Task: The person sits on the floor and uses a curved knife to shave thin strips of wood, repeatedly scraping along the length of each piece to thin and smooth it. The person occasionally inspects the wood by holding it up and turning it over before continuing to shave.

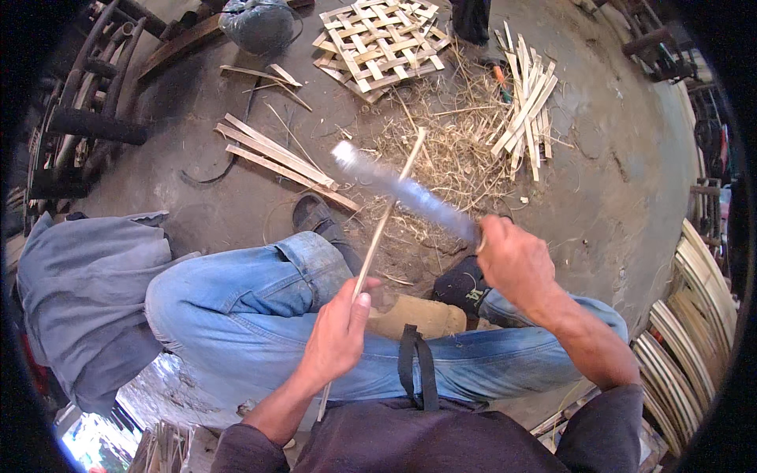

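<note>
My left hand (335, 335) is closed around a long, thin bamboo strip (382, 220). The strip slants up and away from my lap, and its near end reaches past my wrist toward my waist. In my right hand (514, 258) is a large knife, gripped by its handle. Its broad blade (432, 206), smeared by motion, points to the far left and crosses the strip above my left hand. Whether the blade touches the strip, I cannot tell. Below the hands, a rounded tan block (422, 317) lies between my legs.
Shavings (441, 142) cover the floor ahead. Split strips (276, 158) lie at left, with another pile (532, 102) at right. A woven lattice panel (380, 43) lies at the far side. Grey cloth (91, 292) hangs at my left; curved slats (686, 339) stack at right.
</note>
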The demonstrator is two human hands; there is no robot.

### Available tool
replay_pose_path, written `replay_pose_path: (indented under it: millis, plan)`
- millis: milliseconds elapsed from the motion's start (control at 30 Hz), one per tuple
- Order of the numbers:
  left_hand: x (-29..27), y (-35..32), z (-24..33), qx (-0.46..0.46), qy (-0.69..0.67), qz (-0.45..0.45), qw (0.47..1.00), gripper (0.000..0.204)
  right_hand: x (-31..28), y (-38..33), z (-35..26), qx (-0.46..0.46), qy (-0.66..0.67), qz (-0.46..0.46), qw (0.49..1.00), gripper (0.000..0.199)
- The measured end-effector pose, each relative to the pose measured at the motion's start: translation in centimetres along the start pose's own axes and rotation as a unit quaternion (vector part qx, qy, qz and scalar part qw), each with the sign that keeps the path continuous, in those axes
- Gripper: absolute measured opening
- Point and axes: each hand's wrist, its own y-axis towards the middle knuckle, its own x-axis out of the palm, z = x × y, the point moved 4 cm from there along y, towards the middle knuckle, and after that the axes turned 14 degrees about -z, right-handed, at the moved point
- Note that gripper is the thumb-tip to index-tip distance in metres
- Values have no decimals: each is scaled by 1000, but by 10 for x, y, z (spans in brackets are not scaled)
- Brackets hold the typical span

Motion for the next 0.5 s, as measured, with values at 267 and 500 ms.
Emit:
replay_pose_path:
  millis: [267, 500]
  plan:
    - [3, -1, 7, 1, 18, 38, 999, 37, -9, 10, 14, 52, 27, -45, 997, 17]
    - [2, 0, -3, 24, -35, 1, 999, 40, -11, 23, 40, 48, 0, -2, 999, 22]
